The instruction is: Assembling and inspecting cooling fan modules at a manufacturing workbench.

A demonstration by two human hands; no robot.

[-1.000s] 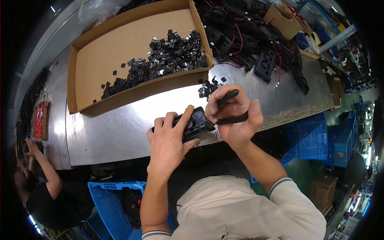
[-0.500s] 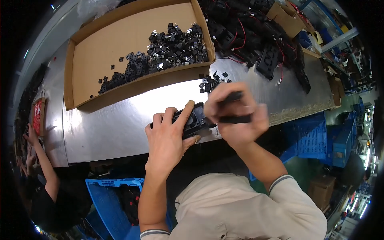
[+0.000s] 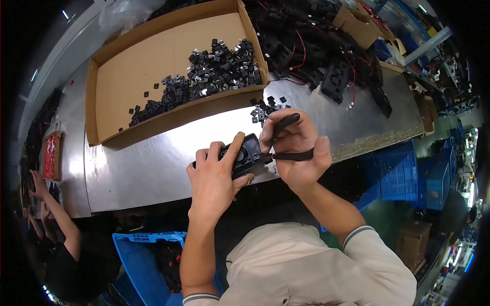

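My left hand (image 3: 213, 167) is closed around a black plastic housing (image 3: 249, 149), pressing it on the metal bench near its front edge, index finger stretched along the top and thumb at the near side. In my right hand (image 3: 302, 142) is a pair of black-handled pliers (image 3: 295, 156), their handles spread apart between fingers and palm. The jaws meet the right end of the housing; their exact grip is too small to make out. Just beyond my hands lies a small heap of black square parts (image 3: 264, 109) on the bench.
A shallow cardboard box (image 3: 176, 116) with many small black parts (image 3: 219, 69) stands behind. Wired black housings (image 3: 334, 76) pile up at the back right. Blue crates (image 3: 395, 176) stand low right, another blue crate (image 3: 138, 260) low left. A co-worker's arm (image 3: 61, 224) reaches in near a red-filled box (image 3: 52, 155).
The pliers' handles are spread wider and my right hand, blurred before, is now steadier with its fingers more opened. My left hand keeps the housing in place. The view has shifted slightly.
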